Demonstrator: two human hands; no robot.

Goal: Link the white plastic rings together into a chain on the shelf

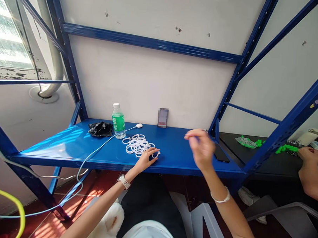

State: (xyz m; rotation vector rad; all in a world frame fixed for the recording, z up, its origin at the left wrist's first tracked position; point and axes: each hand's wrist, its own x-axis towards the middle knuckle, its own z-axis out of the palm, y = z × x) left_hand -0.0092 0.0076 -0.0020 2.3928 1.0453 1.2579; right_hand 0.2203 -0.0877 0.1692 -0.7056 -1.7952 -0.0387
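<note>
The left hand [146,160] curves at the rings [139,145] on the table [174,159], seemingly picking one, which calls for fine pinching; whether it or the raised right hand [202,149] pinches anything, I cannot tell.

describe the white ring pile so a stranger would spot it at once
Look for the blue shelf and, left of its middle, the green-labelled bottle. The pile of white rings lies right of the bottle and nearer the front edge, with the left hand at its right side. Unlike the bottle or crumpled black bag, it is many loose hoops heaped together.
</note>
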